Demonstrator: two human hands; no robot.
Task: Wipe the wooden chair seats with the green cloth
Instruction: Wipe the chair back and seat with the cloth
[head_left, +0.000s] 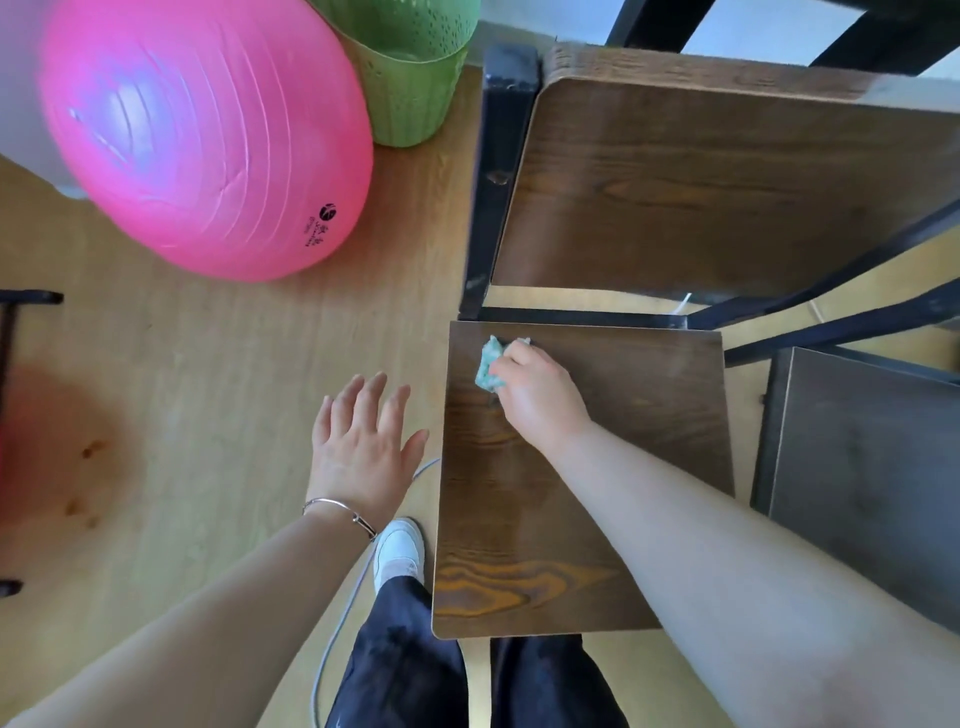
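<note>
The right hand (540, 395) lay on the seat (623, 467) near its far left corner, fingers curled round the cloth (487, 370). The cloth was bunched and pressed against the wood, just inside the seat's far edge and a little in from its left edge; most of it showed to the left of the knuckles, and the rest was hidden under the hand. The right forearm crossed the seat from its near right corner.

The left hand (363, 447) held nothing. Its fingers were straight and spread, palm down, over the floor (208, 389) just beside the seat's left edge, not touching the seat. A bracelet (337, 506) circled that wrist.

The backrest (727, 182) rose beyond the seat's far edge, on a dark frame. A second seat (857, 467) stood to the right, close beside the first but apart from it.

On the floor, a ball (208, 135) sat well to the far left of the seat, with a bin (410, 78) touching or just behind it. A shoe (399, 545) stood beside the seat's left edge near its near corner, and a cable (343, 613) curved past it.
</note>
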